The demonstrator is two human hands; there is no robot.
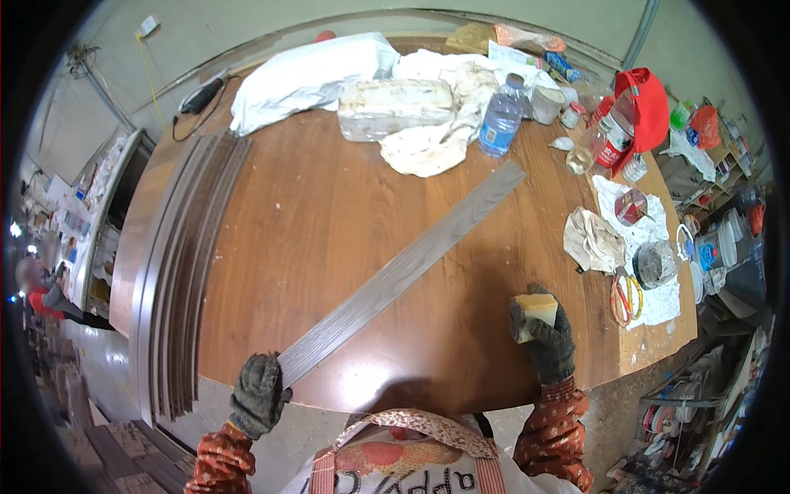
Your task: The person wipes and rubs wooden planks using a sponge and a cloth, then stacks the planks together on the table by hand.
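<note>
A long, narrow grey wood-grain strip (403, 270) lies diagonally across the brown table, its far end near the bottle. My left hand (257, 395), in a dark grey knit glove, is closed around the strip's near end at the table's front edge. In the same kind of glove, my right hand (553, 342) grips a sponge block (533, 315), pale yellow with a darker grey side. This hand is over the right part of the table, apart from the strip. Several similar grey-brown strips (177, 272) lie side by side along the table's left edge.
At the back sit a white-covered bundle (317, 78), a wrapped block (395, 109) and a bottle with blue label (502, 119). Jars, a red cap (644, 107), a crumpled cloth (594, 239) and scissors (627, 298) crowd the right side. A person (49, 296) is far left.
</note>
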